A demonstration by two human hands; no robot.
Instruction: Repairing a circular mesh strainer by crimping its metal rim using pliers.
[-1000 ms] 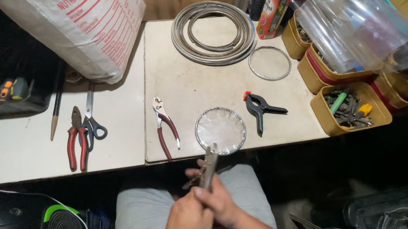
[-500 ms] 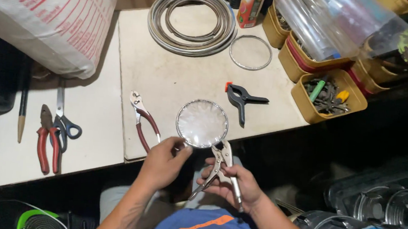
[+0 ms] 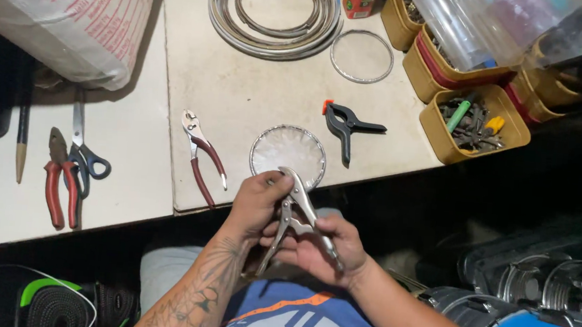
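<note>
1. Since the earlier frame, both hands had lifted the locking pliers (image 3: 298, 216) higher, their jaws meeting the round glass disc (image 3: 288, 153) at the table edge (image 3: 184, 207).
2. My left hand (image 3: 255, 202) pinched the pliers near the jaws; my right hand (image 3: 319, 245) clenched the handles.
3. Whether the jaws had locked, I couldn't tell.

Beyond the grip, the pale workbench (image 3: 255, 91) carries a round mesh disc (image 3: 288, 154), slip-joint pliers (image 3: 201, 156), a black clamp (image 3: 346, 126) and coiled rings (image 3: 275, 13).

Silver locking pliers (image 3: 298, 216), tilted, handheld.
</note>
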